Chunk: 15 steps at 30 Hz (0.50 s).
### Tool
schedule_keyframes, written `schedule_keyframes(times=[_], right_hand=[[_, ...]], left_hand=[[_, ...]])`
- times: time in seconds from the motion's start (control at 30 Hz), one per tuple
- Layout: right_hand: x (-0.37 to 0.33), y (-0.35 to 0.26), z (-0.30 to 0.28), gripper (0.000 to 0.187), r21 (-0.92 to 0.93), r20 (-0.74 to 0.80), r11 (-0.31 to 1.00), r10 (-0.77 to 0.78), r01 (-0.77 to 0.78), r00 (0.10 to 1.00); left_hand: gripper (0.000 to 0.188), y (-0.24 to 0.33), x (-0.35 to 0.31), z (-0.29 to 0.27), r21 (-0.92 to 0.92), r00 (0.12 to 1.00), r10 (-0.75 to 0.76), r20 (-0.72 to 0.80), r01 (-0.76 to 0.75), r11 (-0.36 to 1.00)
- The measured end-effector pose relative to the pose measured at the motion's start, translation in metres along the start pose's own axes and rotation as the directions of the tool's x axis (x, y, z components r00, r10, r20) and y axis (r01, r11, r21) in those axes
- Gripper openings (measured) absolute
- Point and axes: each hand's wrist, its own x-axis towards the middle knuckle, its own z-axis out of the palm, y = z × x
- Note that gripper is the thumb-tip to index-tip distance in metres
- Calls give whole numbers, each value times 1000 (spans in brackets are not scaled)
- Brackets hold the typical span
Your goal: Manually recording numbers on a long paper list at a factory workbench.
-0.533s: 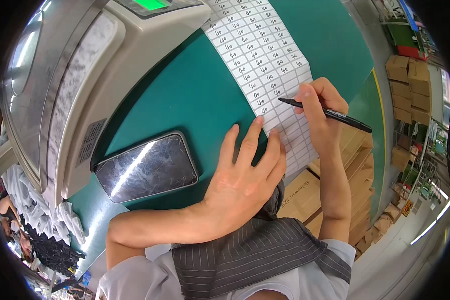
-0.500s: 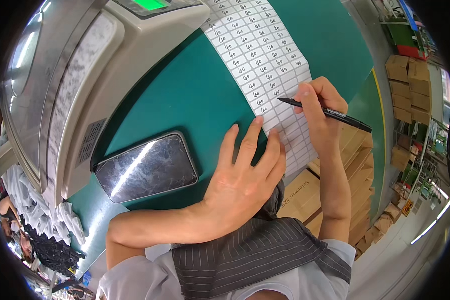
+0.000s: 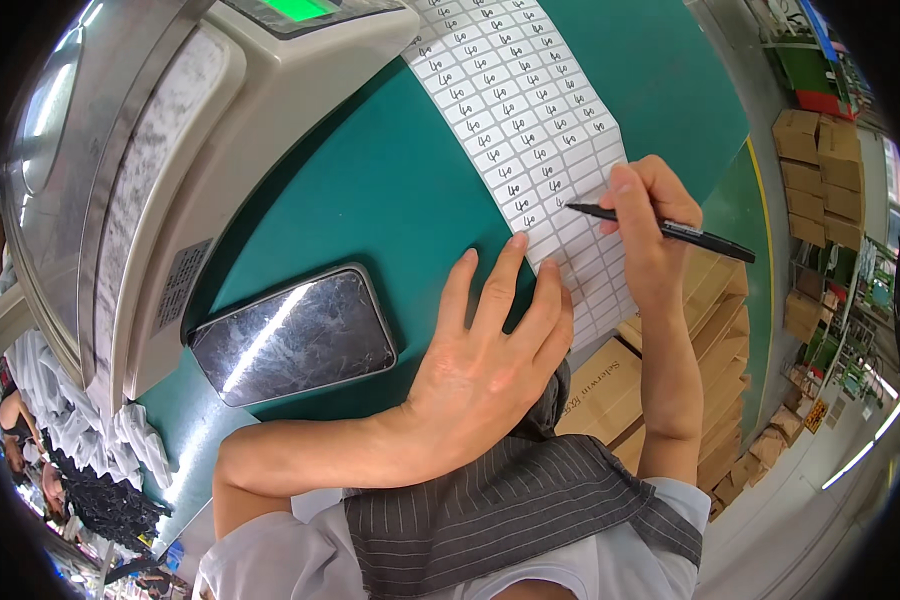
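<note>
A long white sheet of small labels (image 3: 530,120) lies slantwise on the green table. Handwritten marks fill its upper rows, while the lower cells are blank. My right hand (image 3: 655,225) pinches a black marker pen (image 3: 705,242), its tip on or just above a label in the second column, where part of a mark shows. With fingers spread, my left hand (image 3: 495,350) lies flat, its fingertips at the sheet's left edge. To the left of that hand is a phone (image 3: 295,335) with a dark, heavily scratched screen.
A grey weighing scale (image 3: 260,130) with a green-lit display takes up the left side of the green table (image 3: 370,190). Cardboard boxes (image 3: 605,385) stand below the table's near right edge; more boxes (image 3: 820,180) are stacked farther right. White cloth (image 3: 55,400) hangs at far left.
My right hand and the pen have shifted slightly right and down. A new stroke shows in a second-column label by the tip. My left hand stays in place.
</note>
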Motion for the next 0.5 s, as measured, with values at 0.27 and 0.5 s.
schedule_keyframes(times=[0.27,0.5], right_hand=[[0,1,2,25,-13,-24,999,-36,35,999],[3,-3,-13,26,187,-60,982,43,-31,997]], left_hand=[[38,0,-1,1,2,1000,7,-15,-7,1000],[45,3,-1,3,0,1000,-6,-24,6,1000]])
